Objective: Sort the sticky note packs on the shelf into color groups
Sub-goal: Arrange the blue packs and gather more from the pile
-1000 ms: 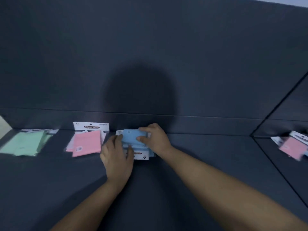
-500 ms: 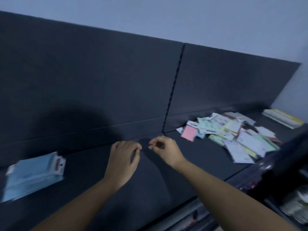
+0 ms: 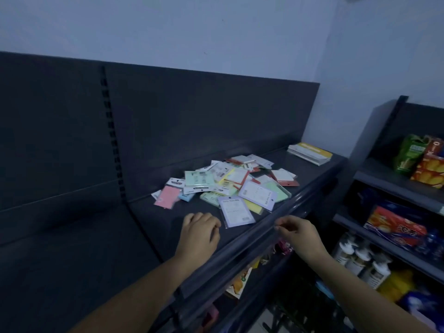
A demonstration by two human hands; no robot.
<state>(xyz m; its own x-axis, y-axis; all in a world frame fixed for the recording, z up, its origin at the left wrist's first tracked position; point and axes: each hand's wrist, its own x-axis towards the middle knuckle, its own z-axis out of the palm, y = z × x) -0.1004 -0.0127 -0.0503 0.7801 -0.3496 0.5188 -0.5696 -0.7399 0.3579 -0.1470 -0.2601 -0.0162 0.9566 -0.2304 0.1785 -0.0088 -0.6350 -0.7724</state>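
A mixed heap of sticky note packs [image 3: 230, 183] lies on the dark shelf [image 3: 153, 227], in pink, green, yellow, blue and purple. A pink pack [image 3: 167, 196] sits at the heap's left edge and a purple pack [image 3: 236, 211] at its near edge. My left hand [image 3: 200, 230] hovers over the shelf just left of the purple pack, fingers loosely curled and holding nothing. My right hand [image 3: 296, 234] hangs over the shelf's front lip, fingers loosely curled, nothing in it.
A stack of yellow-and-white pads [image 3: 310, 153] lies at the shelf's far right end. The shelf has a tall dark back panel [image 3: 192, 121]. To the right stand other shelves with snack boxes [image 3: 396, 227] and white bottles [image 3: 362, 263]. More goods sit on the shelf below.
The view has swung right from the sorted green, pink and blue packs to the unsorted heap. Both hands left the blue packs and now hover, holding nothing, near the heap.
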